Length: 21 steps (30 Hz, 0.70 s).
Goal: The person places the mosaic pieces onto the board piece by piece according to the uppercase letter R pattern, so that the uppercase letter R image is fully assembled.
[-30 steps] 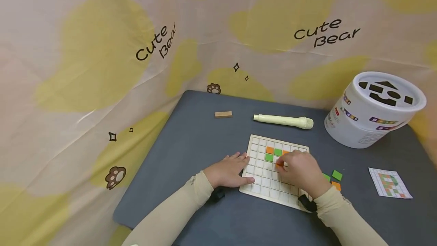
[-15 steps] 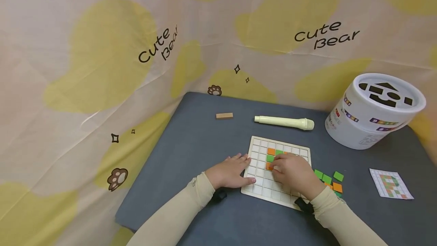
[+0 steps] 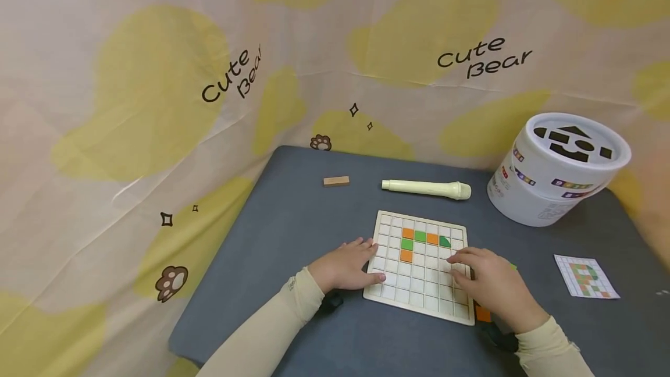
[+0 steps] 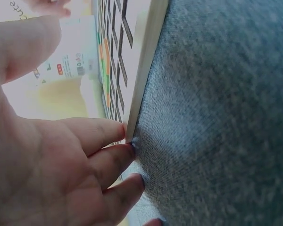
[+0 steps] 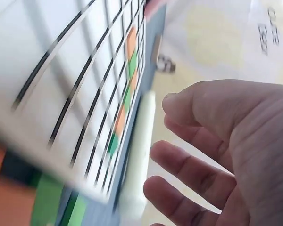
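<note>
A white grid board (image 3: 408,284) lies on the grey table; orange (image 3: 407,233), green (image 3: 420,237) and dark green (image 3: 444,241) tiles fill part of its upper rows, with an orange tile (image 3: 406,256) lowest on the left. My left hand (image 3: 348,266) rests with spread fingers at the board's left edge, fingertips touching edge and table in the left wrist view. Over the board's right edge hovers my right hand (image 3: 492,284), fingers loosely bent and apart; nothing is between them in the right wrist view (image 5: 217,146). Loose orange (image 3: 483,313) and green tiles (image 5: 47,200) lie beside the board, partly hidden by this hand.
A pattern card (image 3: 586,277) lies at the right. Behind the board are a pale microphone-shaped object (image 3: 426,188) and a small wooden block (image 3: 336,181). A large white bucket (image 3: 549,179) with a shape-cut lid stands at the back right, before a patterned cloth.
My right hand has let go of the orange tile, now flat under the green one, and moved right toward the loose tiles. The left hand stays at the board's edge. The head view has shifted slightly.
</note>
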Motion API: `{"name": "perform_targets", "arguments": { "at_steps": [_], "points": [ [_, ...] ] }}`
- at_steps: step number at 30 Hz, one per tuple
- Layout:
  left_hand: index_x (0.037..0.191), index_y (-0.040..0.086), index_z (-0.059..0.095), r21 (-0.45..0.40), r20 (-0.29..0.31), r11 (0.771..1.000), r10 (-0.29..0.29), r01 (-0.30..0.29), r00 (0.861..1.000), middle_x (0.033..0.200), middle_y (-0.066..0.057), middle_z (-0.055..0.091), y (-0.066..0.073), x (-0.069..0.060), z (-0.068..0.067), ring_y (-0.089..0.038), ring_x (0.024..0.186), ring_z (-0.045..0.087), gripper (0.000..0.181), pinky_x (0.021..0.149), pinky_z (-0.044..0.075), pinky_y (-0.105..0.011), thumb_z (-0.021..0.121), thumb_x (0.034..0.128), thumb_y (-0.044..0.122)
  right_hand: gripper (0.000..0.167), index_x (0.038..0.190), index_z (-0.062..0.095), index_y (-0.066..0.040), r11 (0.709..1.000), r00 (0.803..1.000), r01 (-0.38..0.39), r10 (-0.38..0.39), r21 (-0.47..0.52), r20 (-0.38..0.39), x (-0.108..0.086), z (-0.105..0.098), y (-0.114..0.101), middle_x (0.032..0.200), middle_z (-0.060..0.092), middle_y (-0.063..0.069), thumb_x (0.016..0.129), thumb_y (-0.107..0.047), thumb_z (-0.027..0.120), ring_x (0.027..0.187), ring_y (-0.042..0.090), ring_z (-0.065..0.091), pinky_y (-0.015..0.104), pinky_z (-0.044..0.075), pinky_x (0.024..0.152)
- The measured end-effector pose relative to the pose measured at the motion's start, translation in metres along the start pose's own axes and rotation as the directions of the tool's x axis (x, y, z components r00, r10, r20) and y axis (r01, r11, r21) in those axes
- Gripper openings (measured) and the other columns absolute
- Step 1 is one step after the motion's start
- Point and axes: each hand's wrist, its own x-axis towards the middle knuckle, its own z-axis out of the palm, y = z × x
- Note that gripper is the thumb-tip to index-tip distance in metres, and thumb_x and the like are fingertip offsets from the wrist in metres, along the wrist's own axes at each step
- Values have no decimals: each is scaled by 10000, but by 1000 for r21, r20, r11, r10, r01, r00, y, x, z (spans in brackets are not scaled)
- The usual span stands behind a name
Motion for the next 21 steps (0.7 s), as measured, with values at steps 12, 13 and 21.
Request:
{"name": "perform_targets", "arguments": {
  "at_steps": [12,13,21],
  "points": [
    [1681,104,349,-15,-1,1000,4,-4,1000,1738,-52,287,0,-1,-2,-263,1614,203,859,1279,217,-482,539,1040,644,314,1196,800,-85,961,959,-273,276,-52,61,-28,-13,57,1244,709,248,912,-211,844,1042,458,678,642,559,770],
    [1682,106,347,-17,0,1000,3,-3,1000,1739,-50,284,-1,-1,-2,-259,1616,199,858,1280,214,-482,538,1041,643,321,1189,798,-75,959,959,-276,280,-70,50,-28,-12,60,1234,708,260,897,-197,851,1030,467,679,640,561,755],
    [1679,107,358,-6,-9,1000,9,-9,1000,1735,-49,295,-1,1,2,-261,1612,215,866,1277,225,-482,542,1033,654,379,1175,758,10,912,913,-381,397,-151,95,-23,-15,83,1171,693,334,837,-141,840,981,512,680,635,559,663]
  ]
}}
